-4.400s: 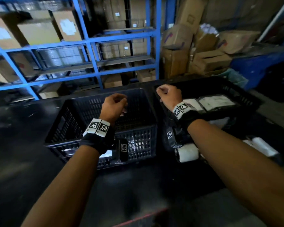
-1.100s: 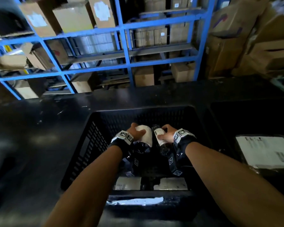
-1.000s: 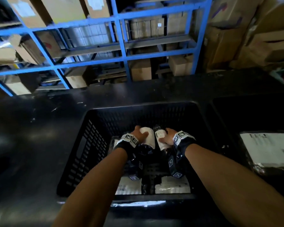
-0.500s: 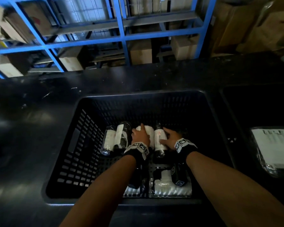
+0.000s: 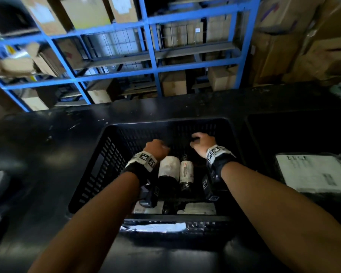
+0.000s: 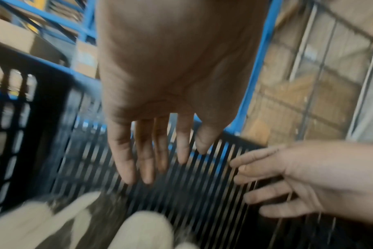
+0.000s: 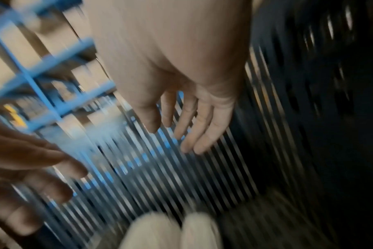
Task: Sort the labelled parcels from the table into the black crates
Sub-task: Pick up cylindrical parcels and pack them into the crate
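a black table (image 5: 47, 154) carries a black crate (image 5: 98, 170) in the middle, and beyond it stands blue shelving (image 5: 152, 46) stacked with cardboard boxes (image 5: 173, 85). to the right sits a second black crate (image 5: 264, 138) with a flat labelled parcel (image 5: 313, 174) in it. both forearms reach into the middle crate from the near side and cover part of its floor. between them lie two rolled parcels side by side, a wider one (image 5: 168, 166) with a white label and a narrower one (image 5: 186, 171) with printed text; flat white packets (image 5: 201, 208) show at the near wall.

the head view shows only the backs of the hands, so the fingers are hidden there. the wrist views, though blurred, show the palms: the left hand (image 6: 170, 92) is released, fingers (image 6: 121, 151) straight and spread, holding nothing, above the pale parcel ends (image 6: 143, 230). the right hand (image 7: 181, 84) is likewise loose and empty, fingers (image 7: 202, 129) extended before the crate's slatted far wall (image 7: 181, 185). each wrist camera also catches the other hand at its edge.
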